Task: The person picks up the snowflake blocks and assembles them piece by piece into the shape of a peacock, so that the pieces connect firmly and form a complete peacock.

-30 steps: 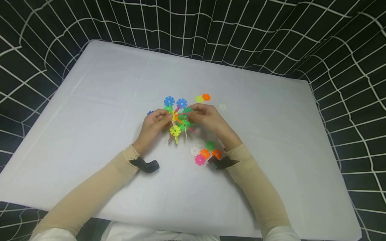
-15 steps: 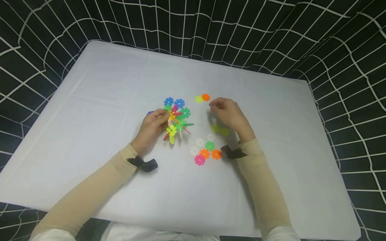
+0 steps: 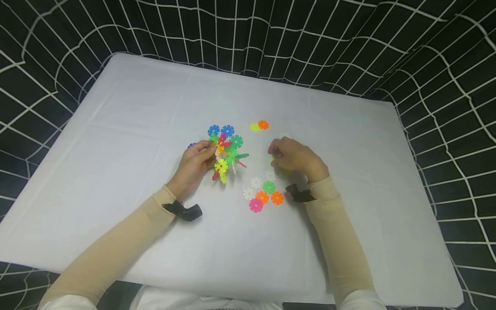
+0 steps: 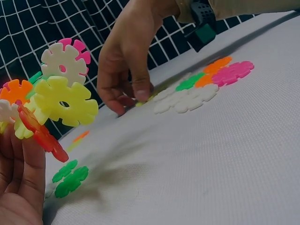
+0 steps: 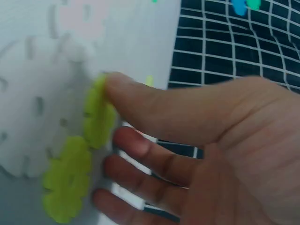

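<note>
While the left hand (image 3: 193, 165) grips the snowflake-disc cluster (image 3: 225, 153) upright on the white table (image 3: 135, 129), the right hand (image 3: 296, 157) — just right of the cluster — pinches a lime disc (image 5: 96, 117) (thumb on it, fingers curled) off the cloth.

Right hand (image 5: 197, 154) pinches a lime-green snowflake disc (image 5: 97, 117); a second lime-green disc (image 5: 65, 180) lies just beside on the white surface (image 5: 131, 42).

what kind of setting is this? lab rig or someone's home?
Likely a staged recording setup, not a home: a table under a plain white cloth, a black backdrop with a white grid hung round it, and black wrist-worn cameras on both arms. The only items are plastic snowflake discs.
</note>
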`<state>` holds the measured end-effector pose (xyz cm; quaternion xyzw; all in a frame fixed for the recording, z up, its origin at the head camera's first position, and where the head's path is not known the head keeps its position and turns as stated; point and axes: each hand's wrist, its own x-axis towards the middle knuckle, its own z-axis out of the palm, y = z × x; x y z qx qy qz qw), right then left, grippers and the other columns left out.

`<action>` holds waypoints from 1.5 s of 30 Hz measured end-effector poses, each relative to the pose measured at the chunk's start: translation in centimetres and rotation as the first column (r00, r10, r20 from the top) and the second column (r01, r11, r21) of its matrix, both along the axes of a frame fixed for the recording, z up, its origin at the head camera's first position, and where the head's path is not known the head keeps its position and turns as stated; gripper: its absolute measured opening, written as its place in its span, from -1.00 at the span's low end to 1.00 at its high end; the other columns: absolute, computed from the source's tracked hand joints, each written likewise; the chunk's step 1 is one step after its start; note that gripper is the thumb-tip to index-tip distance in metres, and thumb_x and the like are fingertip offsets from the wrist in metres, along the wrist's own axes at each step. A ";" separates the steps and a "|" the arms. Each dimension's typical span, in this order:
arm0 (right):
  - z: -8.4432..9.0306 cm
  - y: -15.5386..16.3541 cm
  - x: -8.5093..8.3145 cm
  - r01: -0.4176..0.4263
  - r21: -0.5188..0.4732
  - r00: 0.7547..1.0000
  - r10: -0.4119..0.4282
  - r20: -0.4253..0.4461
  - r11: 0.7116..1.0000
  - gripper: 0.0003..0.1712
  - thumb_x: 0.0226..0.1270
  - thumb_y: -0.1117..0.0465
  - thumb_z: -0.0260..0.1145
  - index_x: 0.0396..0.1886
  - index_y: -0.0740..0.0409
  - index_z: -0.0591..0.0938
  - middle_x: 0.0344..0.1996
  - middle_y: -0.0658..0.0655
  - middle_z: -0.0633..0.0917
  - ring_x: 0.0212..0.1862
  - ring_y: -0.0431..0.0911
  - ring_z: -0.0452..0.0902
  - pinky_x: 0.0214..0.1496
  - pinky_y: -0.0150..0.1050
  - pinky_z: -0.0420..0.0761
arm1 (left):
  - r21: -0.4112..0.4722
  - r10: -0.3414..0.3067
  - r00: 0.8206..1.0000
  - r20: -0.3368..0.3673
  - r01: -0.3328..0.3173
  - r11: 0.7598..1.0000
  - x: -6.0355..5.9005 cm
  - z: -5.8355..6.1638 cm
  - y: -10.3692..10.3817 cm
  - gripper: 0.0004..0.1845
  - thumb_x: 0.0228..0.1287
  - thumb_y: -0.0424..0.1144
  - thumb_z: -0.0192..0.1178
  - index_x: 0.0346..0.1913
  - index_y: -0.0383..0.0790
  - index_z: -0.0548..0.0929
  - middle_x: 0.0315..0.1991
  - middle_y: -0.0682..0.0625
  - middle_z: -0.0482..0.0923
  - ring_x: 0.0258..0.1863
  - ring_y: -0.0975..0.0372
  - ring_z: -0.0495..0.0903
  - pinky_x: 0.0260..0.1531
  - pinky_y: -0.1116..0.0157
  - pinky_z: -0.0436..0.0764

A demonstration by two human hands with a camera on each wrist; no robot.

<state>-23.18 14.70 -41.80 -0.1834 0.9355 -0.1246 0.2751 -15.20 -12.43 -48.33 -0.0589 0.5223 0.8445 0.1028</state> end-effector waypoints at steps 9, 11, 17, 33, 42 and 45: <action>-0.2 0.1 -0.1 -0.005 -0.029 1.000 0.004 -0.024 1.000 -0.56 0.35 0.26 0.29 0.23 0.17 0.57 0.04 0.20 0.57 0.06 0.07 0.46 0.27 0.01 0.55 | 0.001 -0.001 1.000 0.002 0.001 1.000 0.1 0.0 0.0 -0.95 0.56 -0.32 0.00 -0.06 -0.19 0.47 -0.25 0.09 0.42 -0.26 0.29 0.40 -0.19 0.43 0.50; -0.4 0.0 -0.2 0.010 -0.035 0.999 -0.012 -0.044 0.999 -0.60 0.36 0.28 0.29 0.18 0.18 0.58 0.01 0.19 0.56 0.03 0.07 0.46 0.23 0.00 0.56 | 0.002 -0.008 1.000 -0.006 0.008 1.000 0.1 0.0 0.0 -0.94 0.56 -0.32 0.00 -0.06 -0.20 0.47 -0.26 0.09 0.42 -0.27 0.29 0.40 -0.20 0.43 0.49; -0.9 -0.5 -0.3 0.096 -0.086 0.994 -0.100 -0.039 0.992 -0.70 0.38 0.24 0.34 0.05 0.18 0.57 -0.05 0.20 0.58 -0.05 0.06 0.44 0.03 -0.08 0.58 | -0.003 -0.018 1.000 -0.019 0.018 1.000 0.1 -0.2 0.0 -0.94 0.56 -0.31 -0.01 -0.06 -0.21 0.46 -0.28 0.09 0.41 -0.30 0.28 0.38 -0.22 0.42 0.48; 1.6 -3.7 2.1 0.067 -0.543 0.990 -0.123 -0.068 0.837 -0.76 0.40 0.20 0.36 0.02 0.12 0.68 -0.21 0.13 0.80 -0.12 0.05 0.75 -0.03 -0.15 0.74 | -0.001 -0.011 1.000 -0.013 0.011 1.000 0.2 0.0 0.0 -0.95 0.55 -0.34 0.00 -0.08 -0.20 0.46 -0.30 0.09 0.44 -0.30 0.26 0.44 -0.23 0.42 0.51; 1.5 -3.9 2.2 0.001 -0.513 0.980 -0.104 -0.171 0.858 -0.80 0.38 0.20 0.39 -0.05 0.11 0.67 -0.21 0.09 0.80 -0.16 -0.07 0.71 -0.03 -0.12 0.71 | 0.006 -0.001 1.000 -0.009 0.002 1.000 0.3 0.1 0.0 -0.95 0.55 -0.35 -0.01 -0.08 -0.19 0.46 -0.27 0.09 0.46 -0.28 0.28 0.47 -0.22 0.43 0.54; 1.5 -4.0 2.2 -0.001 -0.502 0.979 -0.102 -0.179 0.865 -0.79 0.38 0.19 0.39 -0.04 0.11 0.66 -0.20 0.10 0.81 -0.14 -0.06 0.72 -0.02 -0.11 0.71 | 0.007 0.000 1.000 -0.009 0.000 1.000 0.3 0.1 0.0 -0.95 0.54 -0.35 0.00 -0.08 -0.19 0.46 -0.25 0.09 0.46 -0.26 0.28 0.49 -0.20 0.44 0.56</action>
